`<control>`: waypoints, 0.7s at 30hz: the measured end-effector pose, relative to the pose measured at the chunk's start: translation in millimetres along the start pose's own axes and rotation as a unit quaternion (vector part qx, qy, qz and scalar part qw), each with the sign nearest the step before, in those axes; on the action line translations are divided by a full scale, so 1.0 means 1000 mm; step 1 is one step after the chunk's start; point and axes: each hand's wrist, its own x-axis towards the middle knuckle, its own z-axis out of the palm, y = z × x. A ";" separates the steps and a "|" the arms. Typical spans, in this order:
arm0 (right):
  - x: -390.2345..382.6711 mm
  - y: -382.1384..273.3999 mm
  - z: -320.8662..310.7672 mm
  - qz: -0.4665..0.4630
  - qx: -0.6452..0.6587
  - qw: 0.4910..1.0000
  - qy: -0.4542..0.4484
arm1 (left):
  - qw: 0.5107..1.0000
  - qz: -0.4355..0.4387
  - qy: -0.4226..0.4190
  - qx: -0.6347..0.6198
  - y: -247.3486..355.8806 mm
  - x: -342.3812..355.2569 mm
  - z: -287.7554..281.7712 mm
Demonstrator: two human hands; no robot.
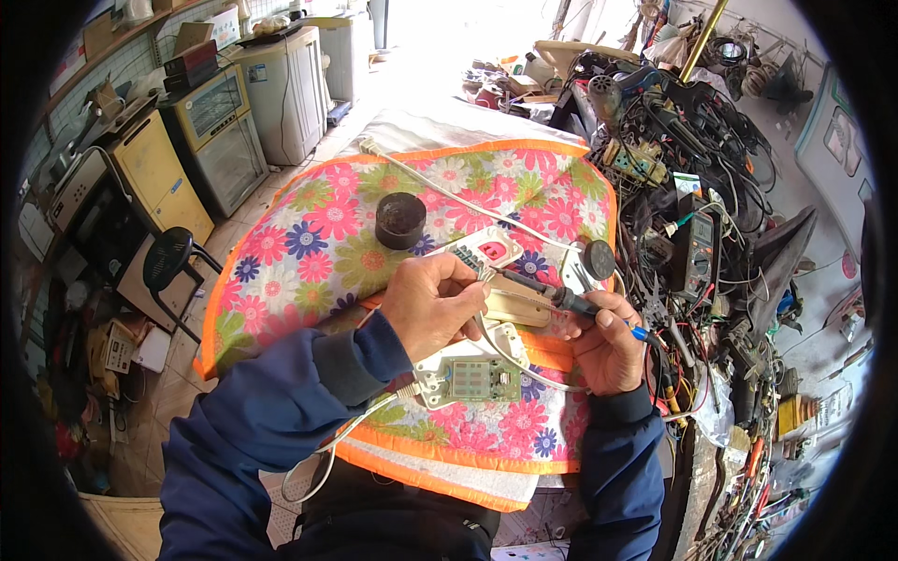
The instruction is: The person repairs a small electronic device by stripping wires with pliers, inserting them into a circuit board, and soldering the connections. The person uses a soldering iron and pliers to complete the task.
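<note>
A: Landmark?

B: Opened white casing, on the flowered cloth. Green board bare inside it.

A: Hands?

B: Left hand: fingers pinched narrow on wire ends, beyond the casing. Right hand: wrapped round a pen-shaped tool, likely a soldering iron, to the casing's right and a bit beyond. Tool points at the wire ends.

A: How far along?

B: Midway, my call. Done: casing apart, board exposed, wire ends out in the fingers. Left: wire ends sit outside the casing, nothing closed up. White panel with a red part lies loose beyond the casing. Dark round tin beyond it, off left; dark disc beyond it, off right.

A: Unclear bits?

B: Can't tell if the tool's tip touches wire; fingertips crowd it. Strand count, too small. Board joints, too fine. Left hand and sleeve hide the stretch beyond the casing's left edge. Panel's near end is partly covered by fingers.
</note>
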 end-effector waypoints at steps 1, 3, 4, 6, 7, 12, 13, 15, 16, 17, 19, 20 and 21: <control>0.000 0.000 0.000 -0.001 0.006 1.000 -0.002 | 1.000 0.001 -0.001 0.003 -0.001 0.000 0.000; 0.001 0.000 0.000 -0.001 0.012 1.000 -0.005 | 1.000 0.002 -0.001 0.002 -0.001 0.000 0.000; 0.001 -0.001 0.001 0.001 0.012 1.000 -0.005 | 1.000 0.001 0.000 -0.002 0.000 0.000 0.000; 0.001 -0.001 0.001 0.002 0.014 1.000 -0.007 | 1.000 0.000 0.001 -0.004 0.001 -0.001 0.000; 0.001 -0.001 0.001 0.003 0.016 1.000 -0.008 | 1.000 -0.001 0.002 -0.001 0.002 -0.001 0.001; 0.001 0.000 0.002 0.005 0.025 1.000 -0.010 | 1.000 0.006 0.001 0.010 0.000 0.000 0.000; 0.001 0.000 0.000 0.004 0.025 1.000 -0.013 | 1.000 0.006 0.001 0.010 -0.001 0.000 0.000; 0.001 0.001 -0.001 0.004 0.025 1.000 -0.013 | 1.000 0.005 0.000 0.009 -0.001 0.000 0.000; 0.001 0.001 -0.001 0.005 0.025 1.000 -0.011 | 1.000 0.005 0.000 0.007 -0.001 0.000 0.000; 0.000 0.001 -0.001 0.006 0.026 1.000 -0.009 | 1.000 0.005 0.000 0.005 -0.001 0.000 0.000; 0.001 0.001 -0.002 0.008 0.029 0.999 -0.011 | 1.000 0.007 0.000 0.007 -0.001 0.000 0.000; 0.001 0.001 -0.002 0.009 0.030 0.999 -0.013 | 1.000 0.008 -0.001 0.008 -0.002 0.000 0.000; 0.001 0.001 -0.001 0.009 0.029 0.999 -0.014 | 1.000 0.010 0.000 0.009 -0.001 0.000 0.000</control>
